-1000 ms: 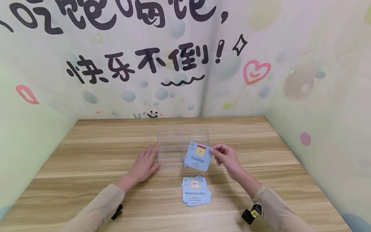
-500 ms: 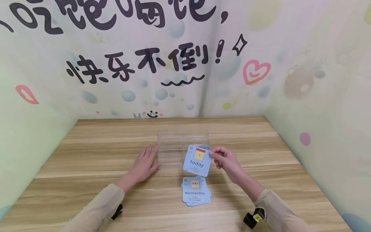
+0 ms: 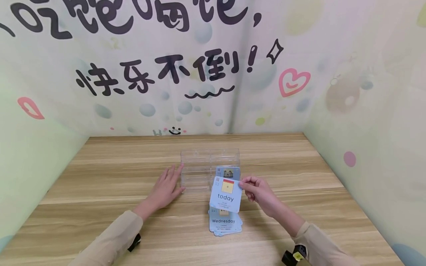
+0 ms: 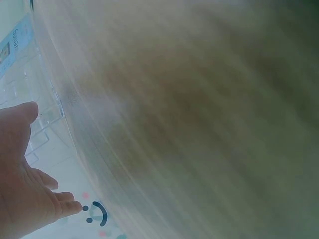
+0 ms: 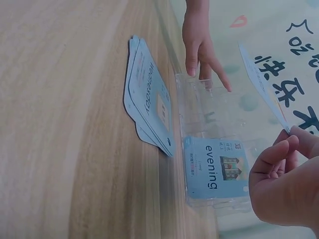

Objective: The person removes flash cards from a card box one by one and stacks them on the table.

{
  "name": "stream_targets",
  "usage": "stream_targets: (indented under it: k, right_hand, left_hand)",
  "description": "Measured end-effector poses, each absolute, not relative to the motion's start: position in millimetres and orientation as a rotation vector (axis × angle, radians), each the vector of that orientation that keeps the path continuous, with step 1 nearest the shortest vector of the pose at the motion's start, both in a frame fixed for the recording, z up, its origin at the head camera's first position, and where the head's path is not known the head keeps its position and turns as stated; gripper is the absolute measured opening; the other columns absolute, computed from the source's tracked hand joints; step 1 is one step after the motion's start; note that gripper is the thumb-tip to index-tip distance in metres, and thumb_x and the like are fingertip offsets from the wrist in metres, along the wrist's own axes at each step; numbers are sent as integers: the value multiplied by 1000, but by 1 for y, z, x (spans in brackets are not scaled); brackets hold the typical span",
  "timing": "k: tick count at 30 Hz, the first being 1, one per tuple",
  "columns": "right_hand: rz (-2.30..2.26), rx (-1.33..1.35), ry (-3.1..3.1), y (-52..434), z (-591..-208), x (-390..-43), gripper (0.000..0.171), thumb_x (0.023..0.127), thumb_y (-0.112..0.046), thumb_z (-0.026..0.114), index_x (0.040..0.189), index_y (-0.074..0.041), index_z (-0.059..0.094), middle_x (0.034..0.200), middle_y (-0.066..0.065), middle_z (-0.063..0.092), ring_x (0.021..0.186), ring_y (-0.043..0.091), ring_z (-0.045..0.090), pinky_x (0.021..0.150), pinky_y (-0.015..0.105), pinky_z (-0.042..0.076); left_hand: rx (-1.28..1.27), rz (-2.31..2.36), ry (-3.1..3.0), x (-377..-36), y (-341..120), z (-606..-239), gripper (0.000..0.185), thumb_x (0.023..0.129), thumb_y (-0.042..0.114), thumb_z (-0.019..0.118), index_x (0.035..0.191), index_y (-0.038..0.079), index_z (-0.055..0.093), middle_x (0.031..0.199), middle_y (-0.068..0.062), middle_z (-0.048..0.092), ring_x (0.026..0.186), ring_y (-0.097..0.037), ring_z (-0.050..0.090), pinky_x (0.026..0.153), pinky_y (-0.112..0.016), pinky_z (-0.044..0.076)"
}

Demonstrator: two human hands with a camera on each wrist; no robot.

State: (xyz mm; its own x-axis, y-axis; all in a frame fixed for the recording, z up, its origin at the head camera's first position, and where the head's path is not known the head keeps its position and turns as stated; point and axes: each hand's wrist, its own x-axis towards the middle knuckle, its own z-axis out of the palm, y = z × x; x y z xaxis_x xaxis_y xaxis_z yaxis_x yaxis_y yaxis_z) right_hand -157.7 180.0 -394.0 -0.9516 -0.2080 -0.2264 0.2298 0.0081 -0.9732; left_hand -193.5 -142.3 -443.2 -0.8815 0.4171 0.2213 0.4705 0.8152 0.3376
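Observation:
My right hand [image 3: 261, 193] pinches the upper right corner of a light blue "today" flashcard [image 3: 225, 197] between thumb and fingers. The card is lifted and overlaps the top of a loose flashcard stack [image 3: 223, 223], with "Wednesday" uppermost. Behind it, an "evening" flashcard [image 5: 215, 168] sits in the right part of a clear plastic card rack [image 3: 195, 170]; the today card hides its lower part in the head view. At the rack's left edge, my left hand [image 3: 166, 186] lies with fingers extended, its fingertips right at the side. The left wrist view shows its thumb and fingers [image 4: 70, 208] spread.
The rack stands on a wood-grain table [image 3: 116, 166], near the middle. A printed fabric backdrop [image 3: 166, 111] with lettering rises behind the table, and pale side walls [image 3: 372, 147] flank it. A small black wrist camera [image 3: 294, 255] is on the right sleeve.
My right hand has drawn the today card down and toward me, away from the rack and over the stack. The evening card's top is uncovered. My left hand has stayed put.

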Motion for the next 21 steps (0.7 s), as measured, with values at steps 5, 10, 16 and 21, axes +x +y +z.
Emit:
stream_targets:
  k: [5,10,16,21]
  right_hand:
    - [-1966,8,1994,180,-397,-156,9,85,-16,63,86,-9,58,69,-3,54,54,7,40,51,19,32]
    - [-1903,-3,1983,181,-404,-155,8,84,-17,63,86,-10,60,73,-2,54,57,8,41,52,19,33]
    - [-1815,-6,1991,178,-414,-151,9,84,-16,63,86,-8,59,76,-1,54,57,9,40,50,18,34]
    - [-1771,-19,1994,178,-418,-150,10,84,-16,63,86,-7,60,73,-1,53,56,8,40,49,18,34]
  left_hand:
    - [-704,-586,-2866,-193,-142,-442,77,90,31,55,147,14,6,142,-32,20,128,-51,20,103,-59,18]
    - [-707,-588,-2857,-192,-142,-441,78,89,30,57,146,13,7,142,-32,22,127,-52,21,103,-59,19]
    - [-711,-584,-2840,-192,-142,-441,78,88,29,59,146,11,9,141,-33,23,126,-52,22,103,-59,19]
    - [-711,-582,-2843,-193,-142,-442,77,89,29,58,146,12,8,141,-33,22,126,-52,22,103,-59,19]
